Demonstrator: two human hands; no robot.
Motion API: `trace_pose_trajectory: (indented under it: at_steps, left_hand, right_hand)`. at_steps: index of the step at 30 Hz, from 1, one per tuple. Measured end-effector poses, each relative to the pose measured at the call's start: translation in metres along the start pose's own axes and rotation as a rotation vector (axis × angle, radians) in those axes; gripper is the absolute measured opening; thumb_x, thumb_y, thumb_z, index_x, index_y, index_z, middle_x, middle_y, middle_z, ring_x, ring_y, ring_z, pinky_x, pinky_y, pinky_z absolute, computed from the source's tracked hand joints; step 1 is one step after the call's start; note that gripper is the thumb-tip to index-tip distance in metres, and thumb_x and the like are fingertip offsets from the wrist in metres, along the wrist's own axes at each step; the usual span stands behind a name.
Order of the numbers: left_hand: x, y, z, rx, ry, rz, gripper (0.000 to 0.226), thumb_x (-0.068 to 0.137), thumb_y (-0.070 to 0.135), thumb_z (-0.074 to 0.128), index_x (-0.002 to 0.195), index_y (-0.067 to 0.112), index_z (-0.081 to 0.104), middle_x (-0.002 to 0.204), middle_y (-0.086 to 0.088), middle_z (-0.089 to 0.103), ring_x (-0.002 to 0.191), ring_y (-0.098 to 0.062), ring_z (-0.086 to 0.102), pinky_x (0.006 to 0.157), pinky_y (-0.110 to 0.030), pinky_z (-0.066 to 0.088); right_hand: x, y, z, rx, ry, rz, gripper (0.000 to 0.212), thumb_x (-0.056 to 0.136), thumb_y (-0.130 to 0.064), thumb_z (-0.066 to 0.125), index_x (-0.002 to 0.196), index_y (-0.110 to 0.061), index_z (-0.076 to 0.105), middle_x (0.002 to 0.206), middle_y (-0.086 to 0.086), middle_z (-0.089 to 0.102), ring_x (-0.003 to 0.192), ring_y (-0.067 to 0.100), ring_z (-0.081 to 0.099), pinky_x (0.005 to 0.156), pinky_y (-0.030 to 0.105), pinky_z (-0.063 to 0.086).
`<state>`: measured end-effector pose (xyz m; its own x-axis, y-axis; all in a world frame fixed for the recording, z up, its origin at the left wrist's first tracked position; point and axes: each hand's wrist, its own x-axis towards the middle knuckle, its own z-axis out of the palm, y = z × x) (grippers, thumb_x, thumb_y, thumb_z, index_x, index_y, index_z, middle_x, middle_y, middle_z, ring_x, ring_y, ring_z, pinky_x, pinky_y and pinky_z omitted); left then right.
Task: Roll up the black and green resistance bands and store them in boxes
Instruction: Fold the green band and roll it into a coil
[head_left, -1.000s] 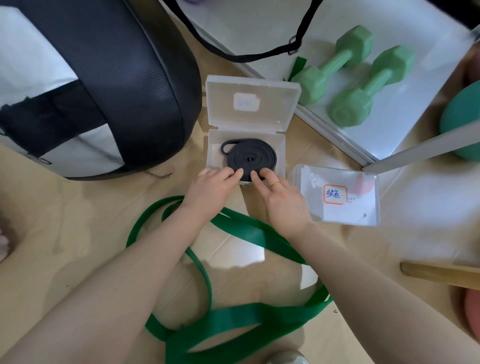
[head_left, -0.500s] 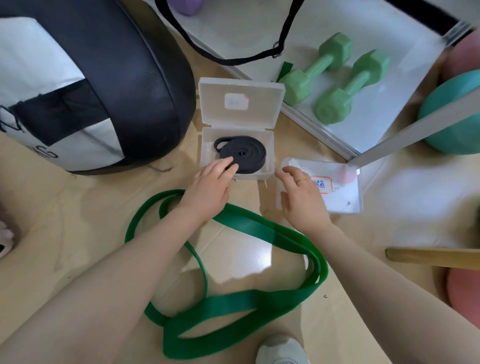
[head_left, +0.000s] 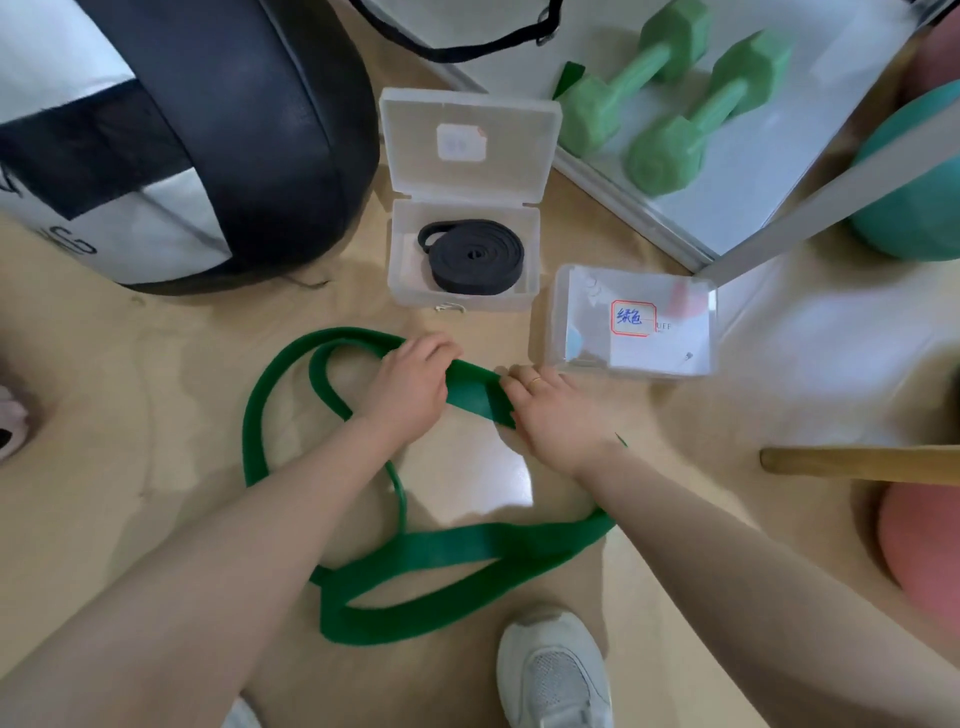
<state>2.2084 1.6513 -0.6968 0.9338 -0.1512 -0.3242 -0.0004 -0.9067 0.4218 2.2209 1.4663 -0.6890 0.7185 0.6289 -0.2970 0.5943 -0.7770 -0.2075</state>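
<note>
I have both hands on the green band (head_left: 470, 392), which lies sprawled in loose loops on the floor (head_left: 156, 415) in front of my white shoe (head_left: 556, 670). My left hand (head_left: 410, 387) curls over the band's far stretch and grips it, and my right hand (head_left: 550, 413) pinches the same flat stretch just beside it, so only a short span of band shows between them. That span runs left to right, tilting slightly toward me on the right side, and the rest of the band trails away in 2 directions: 1 loop swings out to the left of my left hand, and the longer run passes under my right wrist and curves back toward my shoe. I judge this to be the start of the roll, and which end I roll from matters: the free length lies mostly toward me, so the coil should build at my hands and draw that slack in. The black band (head_left: 475, 257) already sits coiled in the open box (head_left: 462, 296), just beyond my left hand, its lid (head_left: 470, 145) tipped back. The closed box (head_left: 631, 319) with the red-bordered label lies just beyond my right hand, so the right hand is nearer to it when the green coil is ready. It still needs opening.
</note>
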Motion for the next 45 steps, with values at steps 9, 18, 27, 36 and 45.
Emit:
trace_pose_trajectory:
  at_steps: [9, 18, 27, 36, 45]
  left_hand:
    - [-0.040, -0.014, 0.016, 0.305, -0.231, -0.023, 0.061, 0.095, 0.015, 0.035, 0.149, 0.018, 0.007, 0.147, -0.007, 0.030, 0.135, -0.026, 0.024, 0.110, -0.036, 0.017]
    - [-0.102, -0.040, 0.017, 0.274, -0.392, 0.172, 0.072, 0.086, 0.063, 0.013, 0.118, 0.015, 0.056, 0.125, -0.005, 0.053, 0.121, -0.025, 0.042, 0.111, -0.036, 0.015]
    - [-0.128, -0.080, 0.001, 0.585, -0.508, 0.249, 0.057, 0.094, 0.006, 0.038, 0.147, 0.017, 0.020, 0.150, -0.004, 0.027, 0.129, -0.026, 0.033, 0.113, -0.038, 0.017]
    - [-0.128, -0.072, 0.016, 0.394, -0.420, 0.140, 0.048, 0.095, 0.006, 0.037, 0.142, 0.014, 0.031, 0.156, -0.006, 0.009, 0.122, -0.031, 0.042, 0.100, -0.037, 0.038]
    - [-0.119, -0.090, -0.001, 0.226, -0.324, 0.064, 0.030, 0.097, 0.010, 0.036, 0.121, 0.000, 0.051, 0.127, -0.016, 0.049, 0.112, -0.031, 0.049, 0.094, -0.042, 0.038]
  right_hand:
    - [0.010, -0.041, 0.011, -0.090, -0.199, 0.235, 0.045, 0.091, -0.001, 0.036, 0.134, -0.005, 0.029, 0.141, 0.021, 0.032, 0.122, 0.037, 0.038, 0.096, 0.040, 0.035]
    - [0.002, -0.045, -0.001, 0.102, -0.303, 0.191, 0.043, 0.087, 0.000, 0.041, 0.127, -0.014, 0.036, 0.108, 0.013, 0.056, 0.099, 0.032, 0.053, 0.066, 0.034, 0.035]
    - [0.063, -0.031, -0.052, 0.294, 0.346, 0.467, 0.040, 0.084, 0.007, 0.039, 0.119, -0.009, 0.049, 0.116, 0.018, 0.049, 0.104, 0.038, 0.048, 0.071, 0.038, 0.036]
    - [-0.012, -0.115, 0.004, 0.021, -0.400, -0.371, 0.051, 0.093, -0.042, 0.046, 0.134, -0.012, 0.042, 0.135, 0.013, 0.045, 0.116, 0.031, 0.047, 0.096, 0.038, 0.037]
    - [-0.022, -0.124, 0.043, 0.096, -0.206, -0.377, 0.037, 0.080, -0.002, 0.057, 0.115, -0.012, 0.049, 0.106, 0.015, 0.061, 0.088, 0.034, 0.061, 0.068, 0.034, 0.048]
